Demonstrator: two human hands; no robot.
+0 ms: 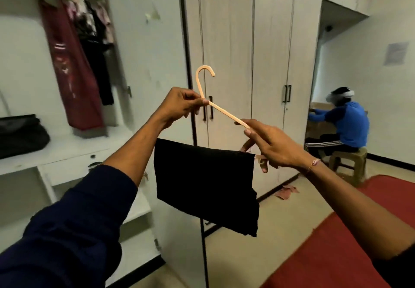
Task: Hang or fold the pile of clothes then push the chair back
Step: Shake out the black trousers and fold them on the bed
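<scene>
The folded black cloth (205,186) drapes over the pale hanger (222,111) you pinch with your left hand (179,105) and grip with your right hand (272,144), hanging below both.

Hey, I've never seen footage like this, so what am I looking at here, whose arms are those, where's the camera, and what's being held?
There is no robot here. The one picture comes from a wide-angle camera worn on a person's head, looking forward and down, so the two arms reaching in are that person's own.

The left hand pinches a pale hanger at the base of its hook. The right hand holds the hanger's sloping arm. A folded black garment is draped over the hanger's lower bar.

On the left is an open wardrobe with hanging clothes and a black bag on a shelf. On the right, another person sits on a stool, and a red surface fills the lower right corner.
</scene>
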